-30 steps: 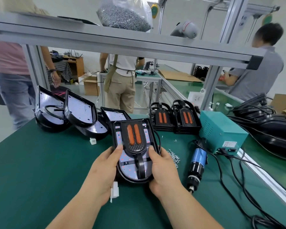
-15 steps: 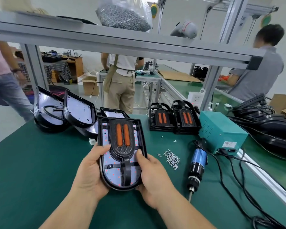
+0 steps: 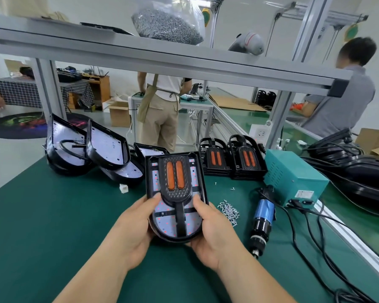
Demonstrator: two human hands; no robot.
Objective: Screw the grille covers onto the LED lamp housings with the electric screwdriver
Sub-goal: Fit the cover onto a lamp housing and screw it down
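Just over the green table (image 3: 42, 215), both hands hold one lamp housing (image 3: 169, 224) by its rounded near end. The left hand (image 3: 136, 232) curls round its left edge and the right hand (image 3: 212, 235) round its right, thumbs on top. A black grille cover (image 3: 177, 193) with two orange strips lies in the housing. To the right, apart from the hands, lie a heap of loose screws (image 3: 229, 209) and, beyond it, the electric screwdriver (image 3: 263, 219), untouched, just in front of a teal power box (image 3: 293, 176). Behind stand two stacks of grille covers (image 3: 232, 159). At far left lean bare housings (image 3: 106, 147), a small white plug (image 3: 124, 188) beside them. Black cables (image 3: 311, 232) trail along the right edge.
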